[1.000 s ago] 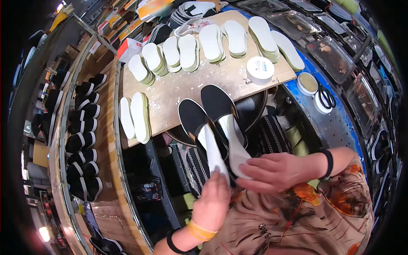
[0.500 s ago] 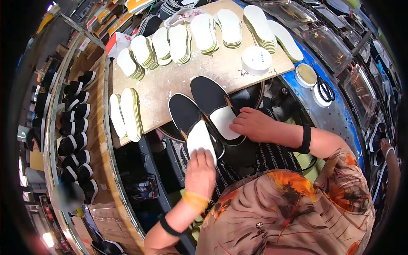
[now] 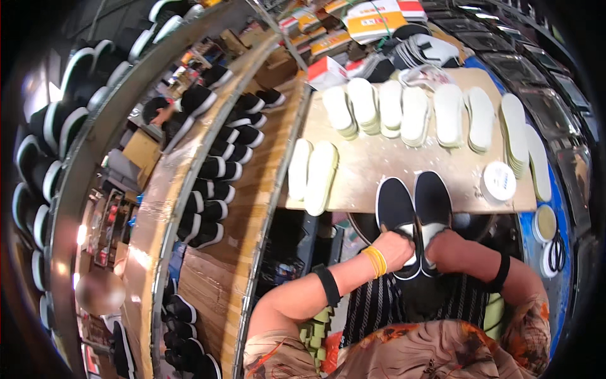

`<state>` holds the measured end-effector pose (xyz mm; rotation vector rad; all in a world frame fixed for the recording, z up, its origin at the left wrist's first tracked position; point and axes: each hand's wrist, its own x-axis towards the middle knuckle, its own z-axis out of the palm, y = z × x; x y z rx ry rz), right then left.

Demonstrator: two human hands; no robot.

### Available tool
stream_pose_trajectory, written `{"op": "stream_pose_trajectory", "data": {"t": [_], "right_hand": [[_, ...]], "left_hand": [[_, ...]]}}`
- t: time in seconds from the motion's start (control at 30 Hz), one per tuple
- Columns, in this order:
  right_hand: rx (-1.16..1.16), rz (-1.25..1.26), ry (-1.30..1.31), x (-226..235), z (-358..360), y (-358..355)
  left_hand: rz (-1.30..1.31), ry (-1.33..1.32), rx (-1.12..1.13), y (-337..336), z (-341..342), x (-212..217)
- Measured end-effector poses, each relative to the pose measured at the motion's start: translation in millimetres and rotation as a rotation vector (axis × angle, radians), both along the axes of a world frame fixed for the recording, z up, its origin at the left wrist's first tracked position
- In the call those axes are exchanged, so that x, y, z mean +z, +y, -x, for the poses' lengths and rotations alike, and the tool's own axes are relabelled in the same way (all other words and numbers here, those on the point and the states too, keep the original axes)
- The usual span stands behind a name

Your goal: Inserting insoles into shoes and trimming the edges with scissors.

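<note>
Two black slip-on shoes with white edges stand side by side, toes away from me, at the near edge of the work board. My left hand [image 3: 394, 251] is curled into the opening of the left shoe [image 3: 395, 201], its fingertips hidden there. Into the right shoe [image 3: 433, 197] reaches my right hand [image 3: 445, 251], its fingers out of sight inside. A bit of white insole [image 3: 408, 230] shows just ahead of my left knuckles. More white lining shows by the right hand.
On the wooden board [image 3: 366, 165] lie several stacks of white insoles [image 3: 415, 115]. A round white tub [image 3: 498, 182] stands at its right. Beyond it are an open tub [image 3: 544, 224] and black-handled scissors [image 3: 556, 254]. Racks of shoes [image 3: 214, 167] line the left.
The view has swung left, so the board appears farther right. Both hands have moved from the exposed insoles into the shoe openings, and less of the white insoles shows. The shoes now stand closer together.
</note>
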<state>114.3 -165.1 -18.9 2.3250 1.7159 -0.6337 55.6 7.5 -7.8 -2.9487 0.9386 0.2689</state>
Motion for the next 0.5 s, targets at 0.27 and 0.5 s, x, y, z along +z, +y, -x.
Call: {"op": "stream_pose_trajectory", "data": {"t": [0.27,0.5], "right_hand": [[0.143,0.269,0.295,-1.6,-27.7,15.8],[0.027,0.113,0.181,8.2,-25.0,10.4]], "left_hand": [[-0.005,0.353,0.339,-24.5,-29.1,-33.8],[-0.184,0.397,0.301,-17.5,-26.2,-11.7]]}}
